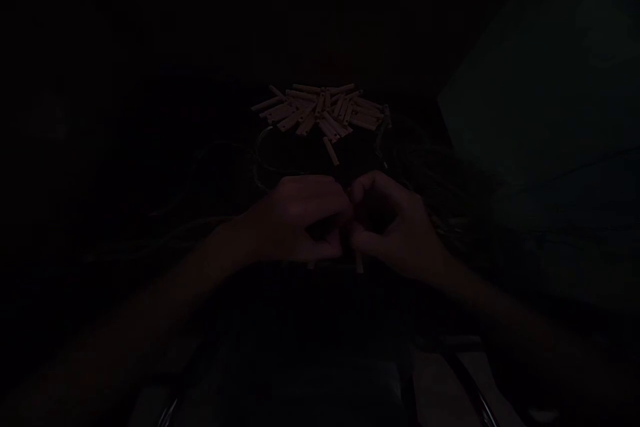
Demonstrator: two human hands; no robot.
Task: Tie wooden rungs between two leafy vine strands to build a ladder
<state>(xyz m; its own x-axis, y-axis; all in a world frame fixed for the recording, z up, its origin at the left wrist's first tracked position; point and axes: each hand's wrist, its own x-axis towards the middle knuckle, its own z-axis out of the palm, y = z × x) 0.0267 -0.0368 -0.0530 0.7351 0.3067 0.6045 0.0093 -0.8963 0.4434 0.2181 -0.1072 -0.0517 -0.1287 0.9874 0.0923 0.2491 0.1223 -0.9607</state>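
The view is very dark. My left hand point(313, 217) is closed in a pinch near the middle, its fingertips meeting those of my right hand. My right hand point(395, 223) is curled, thumb and index finger bent toward the left hand; what lies between the fingertips is too small and dark to make out. Below the fingers the end of a short pale stick point(359, 262) shows. One loose stick point(331, 151) lies just beyond the hands. Further back is a pile of short, light sticks point(287, 111), some with dark holes near their ends.
Thin cord point(257, 153) loops left of the loose stick, and more cord point(381, 140) curves on the right. Strands spread to both sides of the hands. A pale greenish surface point(545, 93) stands at the right. Dark curved bars point(467, 380) show at the bottom.
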